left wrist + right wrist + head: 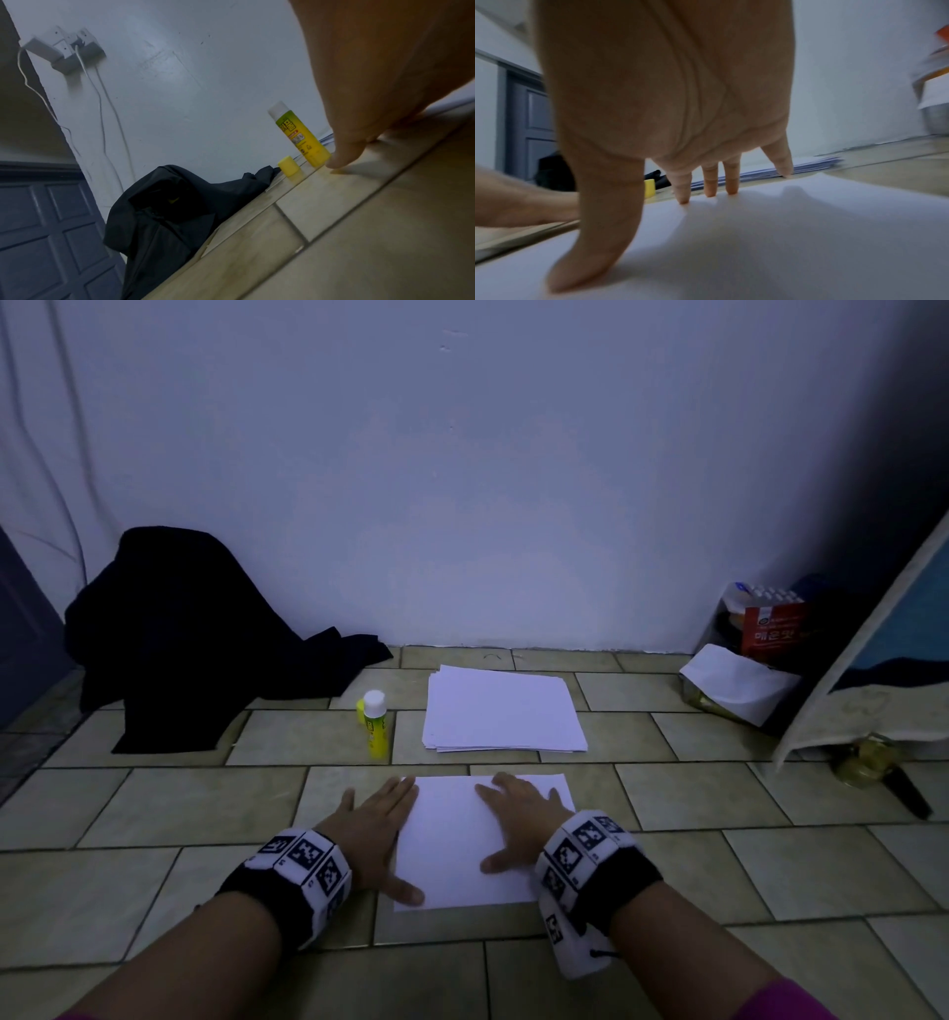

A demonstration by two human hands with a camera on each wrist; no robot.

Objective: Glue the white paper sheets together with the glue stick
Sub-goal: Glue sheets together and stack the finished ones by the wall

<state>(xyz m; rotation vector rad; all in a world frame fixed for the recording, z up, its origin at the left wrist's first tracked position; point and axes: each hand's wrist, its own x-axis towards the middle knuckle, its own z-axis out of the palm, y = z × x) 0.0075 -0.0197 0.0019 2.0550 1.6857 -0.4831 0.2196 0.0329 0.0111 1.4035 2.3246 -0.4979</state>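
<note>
While both hands lie flat, fingers straight, on the white sheet (462, 845) spread on the tiled floor, neither holds anything: the left hand (377, 834) presses the sheet's left edge, the right hand (518, 824) its right half. Just beyond the left hand's fingertips the glue stick (376, 725) stands upright, its long axis vertical, its yellow cap (290, 168) off and just beside it. Beyond the right hand lies the paper stack (503, 711). Judging from this, the left hand is the nearer one to reach forward for the glue.
</note>
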